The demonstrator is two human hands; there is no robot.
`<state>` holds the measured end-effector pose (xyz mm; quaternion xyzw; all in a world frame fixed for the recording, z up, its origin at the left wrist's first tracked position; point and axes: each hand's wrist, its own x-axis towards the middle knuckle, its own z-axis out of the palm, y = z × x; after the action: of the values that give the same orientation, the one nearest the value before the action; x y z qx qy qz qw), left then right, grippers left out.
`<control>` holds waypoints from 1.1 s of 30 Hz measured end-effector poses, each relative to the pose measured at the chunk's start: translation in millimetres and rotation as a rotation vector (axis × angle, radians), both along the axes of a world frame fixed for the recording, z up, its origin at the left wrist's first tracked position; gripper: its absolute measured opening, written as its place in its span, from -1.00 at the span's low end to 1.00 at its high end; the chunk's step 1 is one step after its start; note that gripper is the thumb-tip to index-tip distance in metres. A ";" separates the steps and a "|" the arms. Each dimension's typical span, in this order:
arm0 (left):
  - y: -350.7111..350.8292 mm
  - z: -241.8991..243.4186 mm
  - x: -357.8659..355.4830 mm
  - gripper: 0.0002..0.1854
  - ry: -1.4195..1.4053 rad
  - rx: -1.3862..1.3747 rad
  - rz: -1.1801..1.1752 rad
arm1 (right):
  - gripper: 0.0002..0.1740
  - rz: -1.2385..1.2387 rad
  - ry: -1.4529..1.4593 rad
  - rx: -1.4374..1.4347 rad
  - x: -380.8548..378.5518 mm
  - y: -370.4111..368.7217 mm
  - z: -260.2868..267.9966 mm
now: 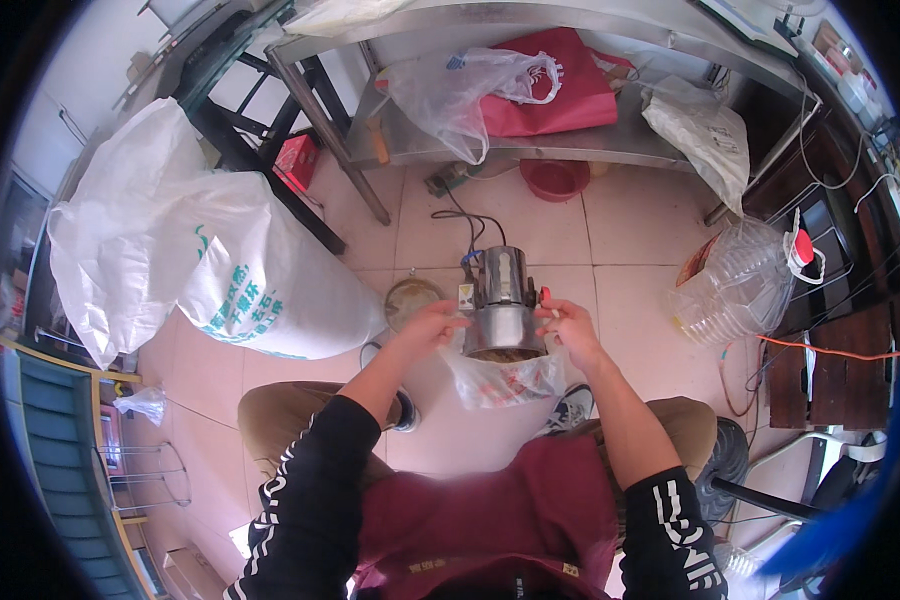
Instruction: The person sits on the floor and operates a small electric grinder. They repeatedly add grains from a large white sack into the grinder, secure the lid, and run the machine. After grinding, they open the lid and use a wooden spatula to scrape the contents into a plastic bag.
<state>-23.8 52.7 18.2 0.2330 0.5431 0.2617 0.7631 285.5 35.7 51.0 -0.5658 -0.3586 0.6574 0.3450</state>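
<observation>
A corded stainless-steel grinder [504,289] lies tipped on its pivot frame on the tiled floor, its open mouth towards me and brownish material at the rim. Beneath the mouth hangs a clear plastic bag [495,382] with red print. My left hand [436,327] pinches the bag's left edge beside the steel bowl. On the other side, my right hand [571,327] grips the bag's right edge near a red knob [545,293]. A round metal lid [412,301] rests on the floor, just beyond my left hand.
A large white woven sack [292,277] stands at the left. A steel shelf [412,150] holds bags, with a red basin [555,180] below. To the right are a big clear plastic jug [742,281] and an orange cable [825,347]. A round steel rack [146,476] stands lower left.
</observation>
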 end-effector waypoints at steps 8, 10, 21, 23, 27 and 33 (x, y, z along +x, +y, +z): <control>2.6 18.1 47.7 -0.51 0.164 0.139 -0.042 | -0.45 0.070 0.160 -0.046 -16.3 0.3 -1.9; 15.0 25.4 60.9 -0.55 0.321 0.256 -0.218 | -0.42 0.066 0.143 -0.030 -31.5 -4.4 -7.0; 11.3 48.4 60.3 -0.44 0.742 0.798 -0.787 | -0.24 0.183 -0.654 0.204 -101.0 0.8 -17.8; 9.5 55.6 62.3 -0.42 0.736 0.820 -0.818 | -0.25 0.171 -0.675 0.161 -100.9 0.9 -9.8; 10.9 66.8 60.6 -0.39 0.846 0.909 -0.901 | -0.28 0.081 -0.704 0.147 -106.9 2.5 -8.1; 46.2 75.8 77.0 -0.21 1.133 1.215 -1.354 | -0.43 0.039 -0.677 0.278 -108.2 -7.0 -6.4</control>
<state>53.3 98.9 94.0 0.9139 0.3548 -0.1358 0.1427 177.3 28.8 44.6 -0.6920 -0.5491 0.3844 0.2681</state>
